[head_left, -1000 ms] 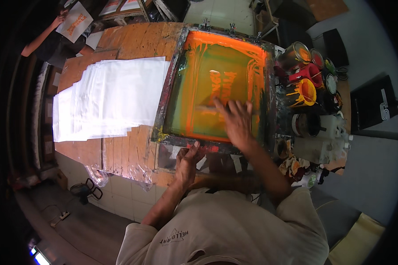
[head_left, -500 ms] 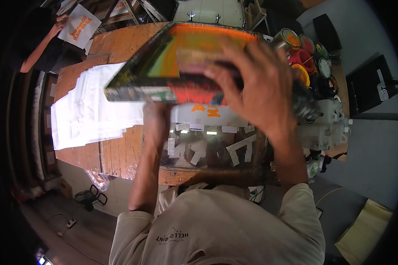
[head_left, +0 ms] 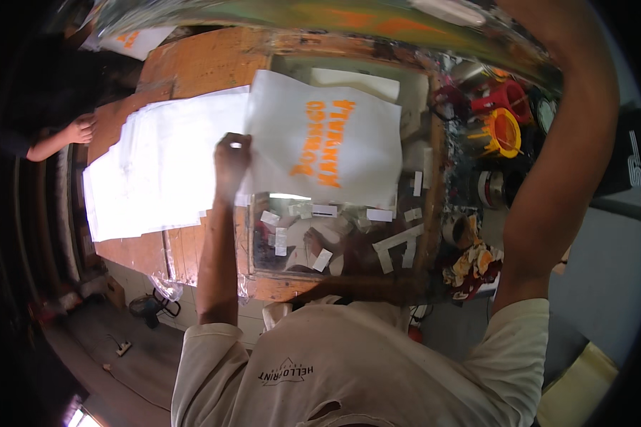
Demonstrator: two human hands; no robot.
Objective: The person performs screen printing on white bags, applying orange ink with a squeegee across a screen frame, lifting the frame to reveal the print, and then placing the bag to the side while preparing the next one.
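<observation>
My left hand pinches the left edge of a white sheet printed with orange lettering. That sheet lies over a glass-topped wooden printing bed, its edge beside my fingers slightly raised. Across the top of the view, a paint-smeared screen-printing frame is raised and tilted, cut off by the picture's edge. My right arm reaches up to its right end, where my right hand is only partly in view; its fingers are hidden.
A fanned stack of white sheets covers the table's left part. On the right stand a yellow paint tub, a red container and crumpled stained rags. Tape strips mark the glass. Another person's hand is at far left.
The screen frame has risen toward the top, uncovering the printed sheet. My right hand has gone up and right with it. My left hand has come from under the frame to the sheet's edge.
</observation>
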